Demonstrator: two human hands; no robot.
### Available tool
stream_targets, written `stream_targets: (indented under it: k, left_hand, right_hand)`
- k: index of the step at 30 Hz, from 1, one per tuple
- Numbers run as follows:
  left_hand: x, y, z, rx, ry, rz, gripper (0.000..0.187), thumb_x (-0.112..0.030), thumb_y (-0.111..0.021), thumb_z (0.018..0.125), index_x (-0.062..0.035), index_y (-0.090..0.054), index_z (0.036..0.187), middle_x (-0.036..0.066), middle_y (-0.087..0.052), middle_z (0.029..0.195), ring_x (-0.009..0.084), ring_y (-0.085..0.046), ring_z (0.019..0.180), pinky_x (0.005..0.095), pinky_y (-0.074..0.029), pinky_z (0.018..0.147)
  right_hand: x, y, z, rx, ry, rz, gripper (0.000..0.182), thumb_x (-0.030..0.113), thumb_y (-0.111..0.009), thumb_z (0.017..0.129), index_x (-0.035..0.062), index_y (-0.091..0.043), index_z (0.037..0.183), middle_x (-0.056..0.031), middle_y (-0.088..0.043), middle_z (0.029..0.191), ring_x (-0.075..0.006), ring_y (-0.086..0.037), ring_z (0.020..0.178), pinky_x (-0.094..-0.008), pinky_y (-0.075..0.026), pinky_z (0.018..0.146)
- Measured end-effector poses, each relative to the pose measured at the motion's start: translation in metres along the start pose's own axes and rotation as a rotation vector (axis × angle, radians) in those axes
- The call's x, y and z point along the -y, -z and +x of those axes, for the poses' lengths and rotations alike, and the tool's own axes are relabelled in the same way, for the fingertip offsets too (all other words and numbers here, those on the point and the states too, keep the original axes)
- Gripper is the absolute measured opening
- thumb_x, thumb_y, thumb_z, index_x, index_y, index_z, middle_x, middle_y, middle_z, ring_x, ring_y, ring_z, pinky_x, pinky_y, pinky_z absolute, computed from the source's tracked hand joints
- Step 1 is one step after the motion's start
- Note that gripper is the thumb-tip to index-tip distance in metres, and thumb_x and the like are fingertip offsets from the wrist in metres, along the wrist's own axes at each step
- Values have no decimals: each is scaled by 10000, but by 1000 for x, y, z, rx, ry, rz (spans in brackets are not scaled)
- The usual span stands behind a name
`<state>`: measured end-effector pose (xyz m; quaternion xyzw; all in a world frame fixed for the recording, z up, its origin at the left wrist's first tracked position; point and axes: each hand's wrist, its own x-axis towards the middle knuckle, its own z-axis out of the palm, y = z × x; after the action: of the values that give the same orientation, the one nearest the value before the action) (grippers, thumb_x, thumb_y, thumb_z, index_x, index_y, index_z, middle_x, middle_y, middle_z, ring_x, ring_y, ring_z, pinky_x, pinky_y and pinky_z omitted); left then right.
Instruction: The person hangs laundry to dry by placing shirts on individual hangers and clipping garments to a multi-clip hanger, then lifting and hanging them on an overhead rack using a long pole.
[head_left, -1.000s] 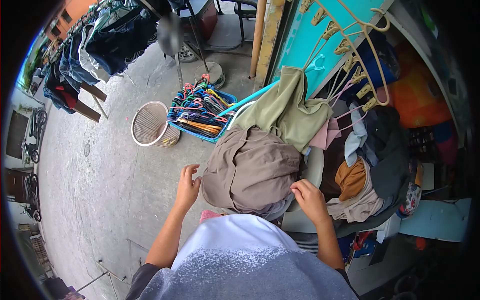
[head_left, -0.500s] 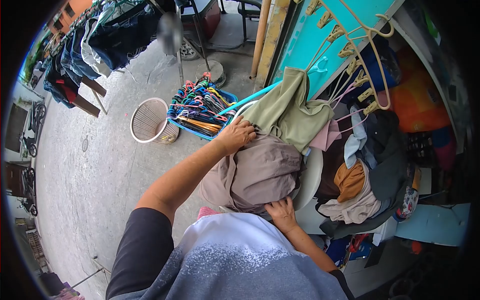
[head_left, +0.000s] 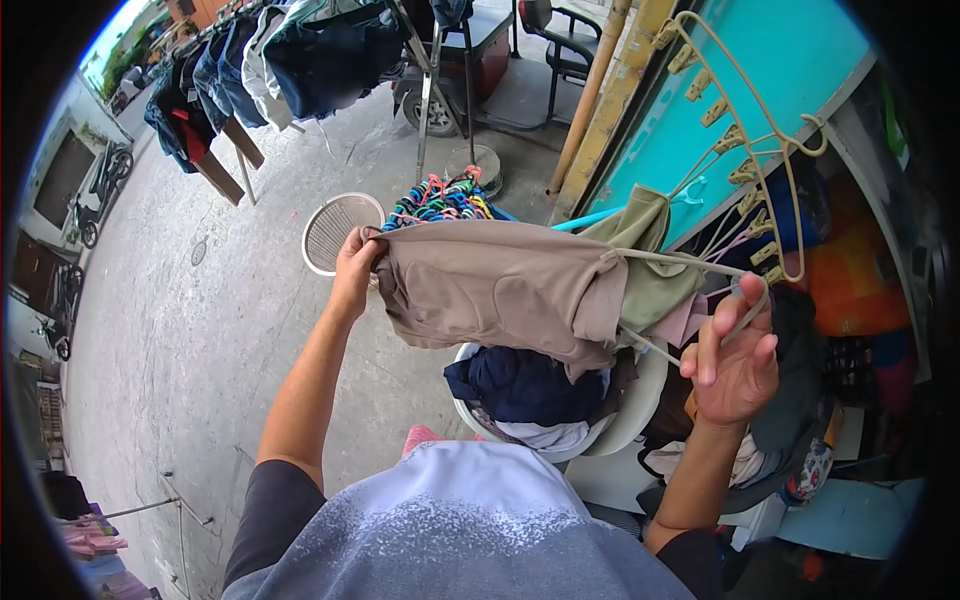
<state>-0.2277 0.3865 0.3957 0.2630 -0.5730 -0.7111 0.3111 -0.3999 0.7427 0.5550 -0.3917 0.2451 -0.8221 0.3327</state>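
Note:
A taupe garment (head_left: 490, 290) is stretched sideways above a white basin (head_left: 640, 400) that holds dark blue and other clothes (head_left: 525, 385). My left hand (head_left: 357, 262) pinches its far left end. Thin straps run from the garment's right end to my right hand (head_left: 735, 360), which is raised with the palm up and fingers partly curled, a strap looped over them. Behind the garment hangs an olive-green cloth (head_left: 640, 225), with a pink cloth (head_left: 685, 318) beside it.
A wicker-like basket (head_left: 335, 230) and a pile of coloured hangers (head_left: 440, 200) stand on the ground ahead. Beige clip hangers (head_left: 790, 150) hang at the upper right by a turquoise panel (head_left: 740, 80). Jeans (head_left: 230, 75) hang at the upper left. More clothes (head_left: 795, 390) lie at the right.
The taupe garment has been lifted off the basin and spread out, uncovering the dark clothes. My left hand moved left with its end; my right hand rose to the right with the straps.

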Motion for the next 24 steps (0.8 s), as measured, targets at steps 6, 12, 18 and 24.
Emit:
stream_targets:
  k: [6,12,18,24]
  left_hand:
    - [-54,35,-82,-396,-379,160,138,-61,-424,798,-52,-512,905,62,-534,1018,90,-477,968,252,-382,831]
    - [-106,54,-130,-330,-510,-399,116,-118,-423,804,-60,-482,886,48,-520,878,129,-488,832,282,-418,756]
    - [-58,32,-140,-332,-88,-182,85,-141,-568,808,-81,-508,811,-34,-525,767,40,-471,712,199,-392,626]
    - [59,7,-105,-364,195,-11,96,-124,-614,766,-82,-543,816,-42,-537,740,43,-468,636,191,-380,588]
  right_hand:
    - [-24,-44,84,156,-23,26,666,274,-507,843,20,-125,1327,-229,-202,1328,-293,-472,1054,-308,-560,527]
    - [-24,-50,134,236,-92,-152,656,282,-476,863,10,-98,1327,-197,-248,1305,-134,-475,731,-162,-436,340]
    - [-14,7,83,-25,-353,91,535,248,-370,907,-13,-132,1308,-205,-320,1249,-159,-506,758,-178,-440,342]
    - [-57,135,19,-618,-573,-191,405,228,-471,863,89,-335,1219,-91,-502,1104,-130,-534,749,-156,-371,418]
